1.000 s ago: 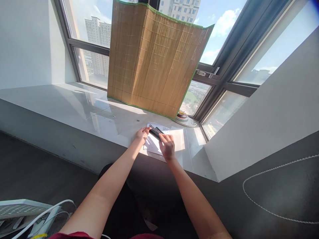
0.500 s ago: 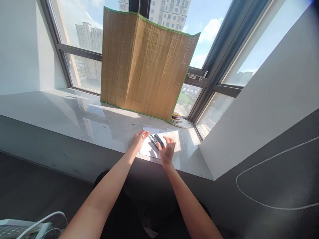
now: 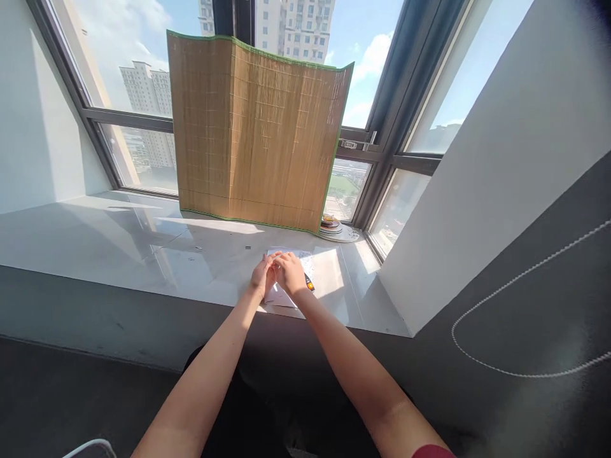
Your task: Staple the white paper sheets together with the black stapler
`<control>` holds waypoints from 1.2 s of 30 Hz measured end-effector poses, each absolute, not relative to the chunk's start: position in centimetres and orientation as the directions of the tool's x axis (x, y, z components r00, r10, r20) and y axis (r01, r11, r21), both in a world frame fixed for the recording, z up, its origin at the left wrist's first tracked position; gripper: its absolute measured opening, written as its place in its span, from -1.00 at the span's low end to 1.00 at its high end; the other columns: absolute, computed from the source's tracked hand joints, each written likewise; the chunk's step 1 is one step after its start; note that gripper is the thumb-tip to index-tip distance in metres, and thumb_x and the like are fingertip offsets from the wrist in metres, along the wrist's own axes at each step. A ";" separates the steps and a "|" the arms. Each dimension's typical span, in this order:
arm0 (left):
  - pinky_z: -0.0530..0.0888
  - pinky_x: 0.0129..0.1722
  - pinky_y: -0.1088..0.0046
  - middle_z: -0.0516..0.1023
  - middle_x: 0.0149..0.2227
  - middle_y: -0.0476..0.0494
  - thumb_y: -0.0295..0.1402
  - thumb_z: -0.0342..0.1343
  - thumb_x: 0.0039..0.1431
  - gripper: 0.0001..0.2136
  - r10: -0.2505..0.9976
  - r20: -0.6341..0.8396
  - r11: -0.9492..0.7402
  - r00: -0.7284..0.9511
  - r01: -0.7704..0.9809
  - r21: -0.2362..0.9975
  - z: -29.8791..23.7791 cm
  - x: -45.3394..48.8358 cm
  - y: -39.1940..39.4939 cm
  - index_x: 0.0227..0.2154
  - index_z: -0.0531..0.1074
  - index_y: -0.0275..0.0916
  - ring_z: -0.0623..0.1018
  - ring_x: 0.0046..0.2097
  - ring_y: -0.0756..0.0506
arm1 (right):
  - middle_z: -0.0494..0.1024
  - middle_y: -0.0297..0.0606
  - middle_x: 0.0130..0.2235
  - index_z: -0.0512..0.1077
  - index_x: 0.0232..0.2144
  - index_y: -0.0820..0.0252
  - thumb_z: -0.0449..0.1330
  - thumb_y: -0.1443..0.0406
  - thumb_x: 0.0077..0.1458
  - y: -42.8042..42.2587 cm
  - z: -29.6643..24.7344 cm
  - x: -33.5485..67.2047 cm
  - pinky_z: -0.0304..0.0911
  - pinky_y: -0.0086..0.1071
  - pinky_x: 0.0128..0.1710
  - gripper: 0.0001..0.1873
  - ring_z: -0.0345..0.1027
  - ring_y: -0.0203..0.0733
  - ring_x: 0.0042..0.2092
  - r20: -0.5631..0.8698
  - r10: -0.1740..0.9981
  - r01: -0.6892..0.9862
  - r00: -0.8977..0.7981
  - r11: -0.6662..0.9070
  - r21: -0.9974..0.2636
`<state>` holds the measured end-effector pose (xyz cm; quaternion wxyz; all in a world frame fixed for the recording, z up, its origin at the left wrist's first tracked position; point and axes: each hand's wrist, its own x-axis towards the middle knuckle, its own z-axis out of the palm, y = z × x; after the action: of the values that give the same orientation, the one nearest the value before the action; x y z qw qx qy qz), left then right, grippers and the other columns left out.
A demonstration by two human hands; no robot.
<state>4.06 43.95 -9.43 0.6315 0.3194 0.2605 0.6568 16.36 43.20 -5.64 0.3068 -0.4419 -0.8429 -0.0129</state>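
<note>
My left hand [image 3: 262, 276] and my right hand [image 3: 291, 273] meet over the paper sheets [image 3: 281, 300] near the sill's front edge. Their fingers are bent and pressed together at the tips. Whatever they pinch is too small or too covered to make out. Just right of my right hand, a small dark object with an orange end [image 3: 310, 284] lies on the paper, partly hidden by that hand. Printed marks [image 3: 307, 259] show on the sheet behind the fingers.
A bamboo mat with green edging [image 3: 267, 140] leans upright against the window. Stacked plates [image 3: 340, 233] stand by its right lower corner. The pale windowsill [image 3: 214, 280] ends at a front edge. A beaded cord [image 3: 453, 337] hangs at right.
My right hand has moved left from the dark objects to meet my left hand, now covering most of them. The whole view has shifted somewhat.
</note>
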 end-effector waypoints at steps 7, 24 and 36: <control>0.43 -0.47 0.47 0.40 -0.52 -0.03 -0.27 -0.04 0.54 -0.65 0.966 -0.094 -0.135 -0.242 -0.777 0.615 -9.2 3.3 44.1 -0.44 0.36 -0.16 0.42 -0.52 0.00 | 0.70 -0.14 -0.11 0.61 -0.17 0.17 0.21 0.36 0.33 46.9 -4.5 24.5 0.25 -0.22 0.08 -0.85 0.41 -0.01 0.01 0.572 0.819 0.790 -0.039 0.376 -0.485; 0.13 -0.64 0.58 0.14 -0.58 0.13 -0.39 0.08 0.37 -0.67 0.972 -0.098 -0.092 -0.215 -0.726 0.681 -9.0 3.2 43.9 -0.52 0.14 -0.14 0.16 -0.62 0.09 | 0.58 -0.05 -0.09 0.50 -0.19 0.20 0.20 0.29 0.15 55.6 -9.5 33.5 0.30 -0.25 0.03 -0.83 0.40 -0.03 -0.05 0.334 0.929 0.837 0.161 0.050 -0.545; 0.21 -0.54 0.46 0.08 -0.58 0.07 -0.36 0.05 0.32 -0.66 0.935 -0.036 -0.018 -0.353 -0.149 0.989 -9.0 2.5 46.0 -0.58 0.14 -0.11 0.21 -0.56 -0.02 | 0.51 0.15 0.01 0.58 -0.08 0.28 0.03 0.30 0.43 48.3 -11.2 34.7 0.26 -0.08 0.10 -0.69 0.44 0.13 0.02 0.233 0.973 0.954 -0.013 0.081 -0.289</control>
<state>2.51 45.96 -8.95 0.4400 0.3602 0.5455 0.6157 34.69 48.35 -11.15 0.1873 -0.6772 -0.7111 0.0250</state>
